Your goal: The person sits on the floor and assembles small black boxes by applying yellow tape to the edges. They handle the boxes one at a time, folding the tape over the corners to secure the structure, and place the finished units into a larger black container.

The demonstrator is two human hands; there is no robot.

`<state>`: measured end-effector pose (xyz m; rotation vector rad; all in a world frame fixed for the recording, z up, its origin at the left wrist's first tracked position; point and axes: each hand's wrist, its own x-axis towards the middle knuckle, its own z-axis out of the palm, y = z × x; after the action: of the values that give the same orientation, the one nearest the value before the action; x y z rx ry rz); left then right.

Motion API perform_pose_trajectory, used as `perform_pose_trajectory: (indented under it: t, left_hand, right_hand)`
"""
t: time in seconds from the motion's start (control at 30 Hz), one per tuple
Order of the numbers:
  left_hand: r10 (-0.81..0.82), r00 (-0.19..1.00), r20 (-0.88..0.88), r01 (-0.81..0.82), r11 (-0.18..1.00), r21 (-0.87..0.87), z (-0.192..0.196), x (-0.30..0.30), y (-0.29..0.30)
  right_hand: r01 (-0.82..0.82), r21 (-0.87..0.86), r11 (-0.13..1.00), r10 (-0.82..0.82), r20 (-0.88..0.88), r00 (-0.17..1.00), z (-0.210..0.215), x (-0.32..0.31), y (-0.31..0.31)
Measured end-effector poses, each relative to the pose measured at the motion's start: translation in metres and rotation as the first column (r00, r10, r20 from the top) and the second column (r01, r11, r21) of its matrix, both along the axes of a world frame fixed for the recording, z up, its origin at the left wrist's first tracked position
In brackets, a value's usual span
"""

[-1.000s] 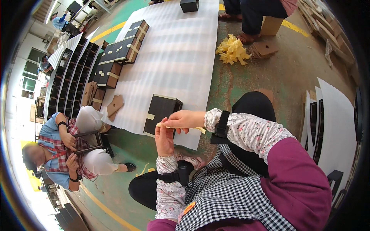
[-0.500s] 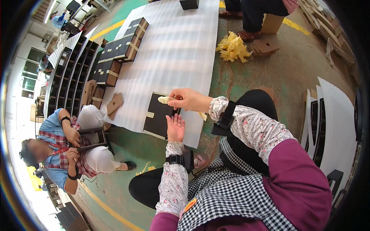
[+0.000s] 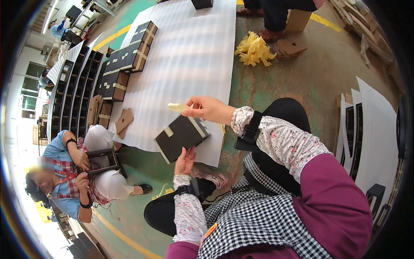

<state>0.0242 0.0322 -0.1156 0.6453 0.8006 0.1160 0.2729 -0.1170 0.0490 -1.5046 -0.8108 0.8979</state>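
Head view: a black box (image 3: 179,139) is held by the left hand (image 3: 185,162), pale tape (image 3: 177,107) pinched by the right hand (image 3: 210,109); taping seems underway, alignment called for.

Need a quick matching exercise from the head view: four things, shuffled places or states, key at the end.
1. Left hand
2. Right hand
3. Yellow pile
4. Dark frame

A. On the floor, right of the white sheet
B. In a co-worker's hands
C. Pinching a pale strip
D. Fingers at the black box

Pairs: 1-D, 2-C, 3-A, 4-B
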Motion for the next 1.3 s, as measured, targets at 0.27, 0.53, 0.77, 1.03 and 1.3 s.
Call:
perform_pose_trajectory:
  t: [0.27, 0.53, 0.77, 1.03, 1.3]
  left_hand:
    - [0.06, 0.955, -0.291, 0.09, 0.874, 0.477, 0.021, 0.003, 0.08]
    - [0.334, 0.869, -0.365, 0.08, 0.634, 0.769, 0.023, 0.012, 0.011]
    - [0.1, 0.701, -0.706, 0.681, -0.388, 0.621, 0.063, 0.023, -0.018]
    - [0.246, 0.701, -0.669, 0.713, -0.267, 0.649, 0.029, 0.064, -0.026]
    - [0.242, 0.681, -0.691, 0.732, -0.245, 0.636, 0.034, 0.068, -0.026]
  right_hand:
    - [0.118, 0.022, 0.993, -0.118, 0.344, 0.932, -0.009, -0.004, 0.006]
    - [0.102, -0.118, 0.988, -0.018, 0.563, 0.827, -0.046, -0.019, 0.014]
    - [0.176, -0.211, 0.961, 0.046, 0.755, 0.654, -0.089, -0.025, 0.027]
    - [0.216, -0.047, 0.975, -0.086, 0.82, 0.565, -0.098, -0.029, 0.055]
    - [0.064, -0.193, 0.979, 0.178, 0.966, 0.187, -0.122, -0.032, 0.057]
